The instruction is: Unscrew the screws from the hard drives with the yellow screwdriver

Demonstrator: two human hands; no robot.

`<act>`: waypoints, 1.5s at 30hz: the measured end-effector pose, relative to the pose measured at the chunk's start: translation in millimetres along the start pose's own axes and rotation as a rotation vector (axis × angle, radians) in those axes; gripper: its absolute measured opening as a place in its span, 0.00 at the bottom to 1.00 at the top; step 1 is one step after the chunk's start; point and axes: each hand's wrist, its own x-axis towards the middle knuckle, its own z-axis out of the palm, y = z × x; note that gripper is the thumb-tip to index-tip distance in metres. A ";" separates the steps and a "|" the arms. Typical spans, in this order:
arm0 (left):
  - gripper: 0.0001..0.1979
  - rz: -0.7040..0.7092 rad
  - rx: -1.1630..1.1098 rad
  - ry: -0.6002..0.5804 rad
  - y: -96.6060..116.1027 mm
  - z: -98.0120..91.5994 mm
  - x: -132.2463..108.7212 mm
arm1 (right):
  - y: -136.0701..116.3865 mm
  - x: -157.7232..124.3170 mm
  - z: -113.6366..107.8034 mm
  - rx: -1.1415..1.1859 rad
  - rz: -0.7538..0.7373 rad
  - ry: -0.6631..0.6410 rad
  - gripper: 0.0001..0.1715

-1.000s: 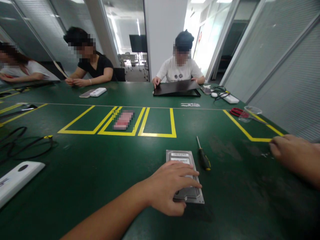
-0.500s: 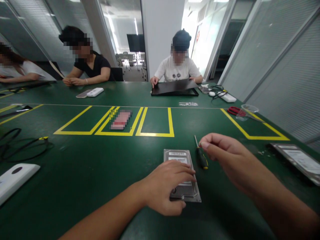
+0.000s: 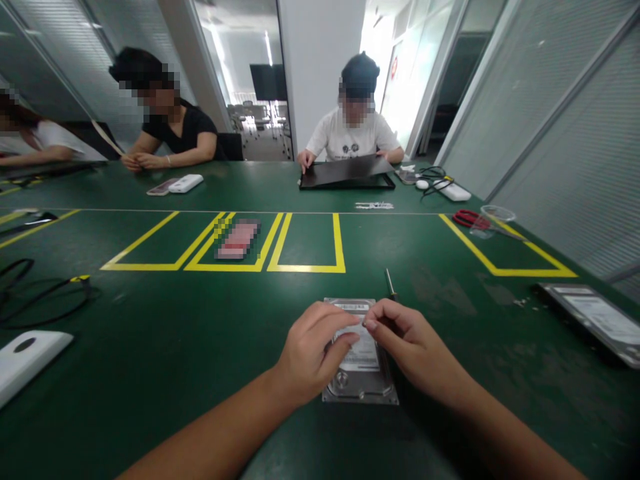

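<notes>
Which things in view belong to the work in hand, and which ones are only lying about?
In the work, it seems:
- hard drive, below the left hand
- tiny piece in the right hand, too small to identify
- screwdriver, partly hidden, probably

Apparently just lying about:
- scissors with red handles
- clear plastic cup
- white box at the left
- second hard drive, untouched

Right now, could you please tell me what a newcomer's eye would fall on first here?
Probably the left hand and right hand, close together over a hard drive at the near middle of the green table; the right seems to pinch a tiny piece. Next, the bright yellow tape beyond them, and the red-handled scissors farther right.
</notes>
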 end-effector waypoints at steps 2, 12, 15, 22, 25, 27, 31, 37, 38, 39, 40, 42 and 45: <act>0.10 0.039 0.015 -0.003 0.9 0.1 1.7 | -0.8 -0.7 0.8 -0.002 -0.012 -0.003 0.19; 0.05 0.063 0.084 0.032 8.3 -0.8 3.7 | -6.4 -6.0 7.5 -0.051 -0.072 -0.044 0.17; 0.06 0.079 0.111 0.012 6.7 -1.7 2.2 | -7.3 -6.4 7.5 -0.053 -0.071 -0.046 0.17; 0.06 0.079 0.219 0.002 10.7 -4.3 -0.3 | -8.9 -4.0 8.1 -0.028 -0.049 -0.057 0.18; 0.06 0.082 0.237 -0.007 13.5 -5.4 0.6 | -10.3 -4.2 8.5 -0.034 -0.048 -0.053 0.18; 0.05 0.088 0.269 -0.019 14.7 -5.6 0.9 | -11.2 -4.7 8.7 -0.029 -0.050 -0.056 0.18; 0.05 0.087 0.305 -0.031 14.8 -4.6 -0.2 | -11.3 -5.3 8.7 -0.029 -0.061 -0.061 0.19; 0.03 0.038 0.264 -0.056 11.1 -3.0 -1.3 | -9.5 -5.7 8.5 -0.086 -0.089 -0.044 0.18; 0.03 0.034 0.256 -0.055 10.6 -2.9 -1.2 | -9.6 -5.8 8.5 -0.088 -0.092 -0.045 0.18; 0.03 0.031 0.247 -0.052 10.1 -2.8 -1.0 | -9.7 -5.8 8.4 -0.091 -0.096 -0.045 0.19; 0.03 0.028 0.237 -0.048 9.7 -2.7 -0.9 | -9.8 -5.8 8.4 -0.096 -0.101 -0.045 0.18; 0.03 0.018 0.217 -0.044 9.2 -2.1 -0.7 | -9.6 -5.3 8.5 -0.108 -0.118 -0.045 0.18; 0.02 -0.006 0.196 -0.046 8.7 -0.9 -0.6 | -7.1 -4.5 9.1 -0.158 -0.158 -0.032 0.16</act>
